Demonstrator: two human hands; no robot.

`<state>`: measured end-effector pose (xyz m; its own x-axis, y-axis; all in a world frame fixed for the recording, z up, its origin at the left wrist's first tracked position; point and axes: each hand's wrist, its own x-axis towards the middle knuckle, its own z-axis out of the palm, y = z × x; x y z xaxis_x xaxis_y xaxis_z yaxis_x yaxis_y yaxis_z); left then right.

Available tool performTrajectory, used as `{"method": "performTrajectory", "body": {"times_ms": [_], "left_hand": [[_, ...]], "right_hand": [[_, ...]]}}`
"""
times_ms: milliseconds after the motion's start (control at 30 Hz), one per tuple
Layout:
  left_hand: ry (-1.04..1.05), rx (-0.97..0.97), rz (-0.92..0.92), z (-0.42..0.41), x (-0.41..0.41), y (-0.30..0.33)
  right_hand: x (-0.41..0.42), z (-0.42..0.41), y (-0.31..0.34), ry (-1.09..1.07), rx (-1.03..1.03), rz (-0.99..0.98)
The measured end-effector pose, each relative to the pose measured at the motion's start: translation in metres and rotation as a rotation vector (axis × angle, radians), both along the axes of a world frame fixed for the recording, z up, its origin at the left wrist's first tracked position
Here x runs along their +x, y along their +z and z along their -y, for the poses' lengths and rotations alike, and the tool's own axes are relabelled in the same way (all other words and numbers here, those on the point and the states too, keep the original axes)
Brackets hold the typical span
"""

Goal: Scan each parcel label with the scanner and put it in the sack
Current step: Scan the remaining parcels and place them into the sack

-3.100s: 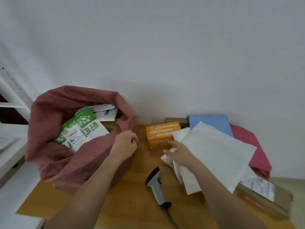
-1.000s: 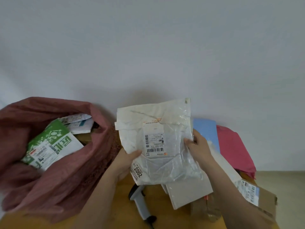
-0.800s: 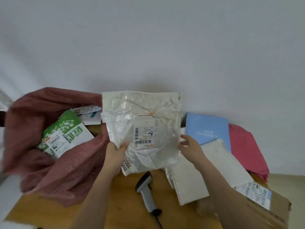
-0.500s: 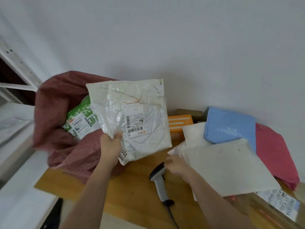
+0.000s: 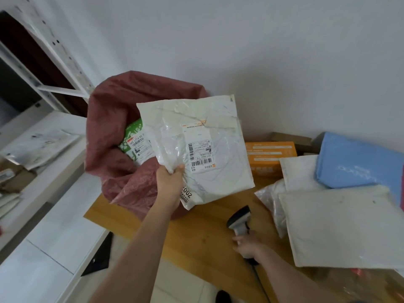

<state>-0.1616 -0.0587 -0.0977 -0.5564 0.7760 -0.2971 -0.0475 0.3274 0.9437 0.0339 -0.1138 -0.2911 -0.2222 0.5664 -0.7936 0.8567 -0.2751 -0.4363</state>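
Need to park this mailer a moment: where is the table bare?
Bare wood shows between the sack and the scanner, below the held mailer. The table's right side is crowded with the white envelope, blue parcel and orange box.

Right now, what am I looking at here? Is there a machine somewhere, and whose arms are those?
No machine: a person wears a camera on the head, so you look forward and down along their own arms. The left hand grips a white plastic parcel by its lower corner, label facing the camera, in front of a reddish sack. A green parcel already lies in the sack. The right hand is closing on the handle of a barcode scanner that lies on the wooden table. Waiting on the table are an orange box, a blue parcel and a white padded envelope. A white shelf stands at the left.
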Motion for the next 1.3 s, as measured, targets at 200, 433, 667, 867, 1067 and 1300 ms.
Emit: {"method": "performTrajectory", "body": {"times_ms": [200,433,667,867,1067,1300], "left_hand": [[-0.023,0.015,0.017,-0.003,0.005,0.002],[-0.02,0.063,0.049,-0.016,0.022,-0.002],[0.099,0.102,0.204,-0.026,0.047,0.006],[0.107,0.205,0.206,-0.034,0.068,0.021],[0.065,0.244,0.211,-0.04,0.093,0.036],[0.007,0.305,0.266,-0.039,0.108,0.048]], "right_hand": [[0.012,0.004,-0.01,-0.387,0.204,-0.108],[0.034,-0.017,0.034,-0.679,0.387,-0.325],[0.08,-0.038,0.119,-0.857,0.54,-0.425],[0.125,-0.033,0.208,-0.895,0.66,-0.665],[0.141,-0.017,0.279,-0.602,0.637,-0.828],[0.151,-0.004,0.308,-0.486,0.553,-0.961]]}}
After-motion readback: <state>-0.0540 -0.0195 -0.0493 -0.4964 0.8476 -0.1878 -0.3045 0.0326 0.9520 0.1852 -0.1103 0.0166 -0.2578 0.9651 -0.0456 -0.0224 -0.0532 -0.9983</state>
